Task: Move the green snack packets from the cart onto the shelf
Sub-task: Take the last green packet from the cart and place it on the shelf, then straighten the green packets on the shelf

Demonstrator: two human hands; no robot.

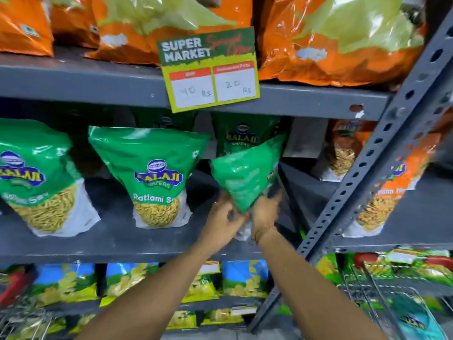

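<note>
**Two hands on one green packet at the middle shelf**

One green snack packet point(245, 177) held tilted over the grey middle shelf point(117, 236), top corner leaning right, lower corner pinched between both hands. Left hand point(221, 220) closed around the lower left edge, fingers point(224, 198) curled against the film. Right hand point(264, 214) gripping the lower right edge, fingers pressed to the clear bottom part of the bag. Blurred, so exact finger placement hard to tell. A thread band point(261, 233) around the right wrist.

Directly behind, a second green packet point(241, 136) upright and deeper on the same shelf, partly covered by the held one. Just left, another green packet point(152, 175) upright with "Ratlami" legible, yellow sev visible through its window. Further left, one more of the same point(34, 177), cut by the frame edge.

Above, a price card point(208, 69) reading "SUPER MARKET" clipped to the upper shelf lip, with orange bags point(338, 42) lined along that shelf. To the right, past a slotted grey upright point(382, 153), orange packets point(387, 192) on the neighbouring shelf. Below, blue and yellow chip bags point(242, 278) on the lower shelf. Bottom right, a wire cart point(382, 298) with green packets inside, badly blurred.
</note>
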